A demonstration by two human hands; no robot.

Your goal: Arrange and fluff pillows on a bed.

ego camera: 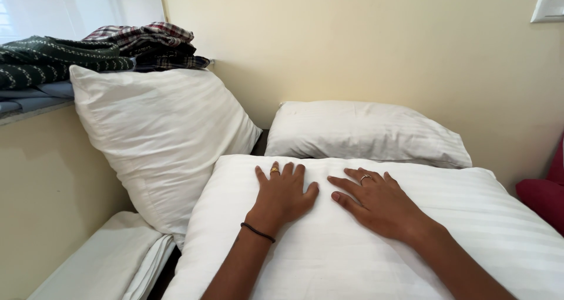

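A large white striped pillow (470, 241) lies in front of me and fills the lower right. My left hand (283, 193) rests flat on its near-centre, fingers spread, with a ring and a dark wrist band. My right hand (376, 201) lies flat beside it, fingers apart, also with a ring. Neither hand holds anything. A second white pillow (364, 130) lies behind against the wall. A third white pillow (158, 135) leans upright at the left against the window ledge.
Folded clothes, dark green patterned (53, 62) and red plaid (150, 39), are stacked on the window ledge (29, 109) at upper left. Folded white sheets (111, 265) lie at lower left. A dark red item (546, 191) sits at the right edge. A wall switch (547, 7) is at upper right.
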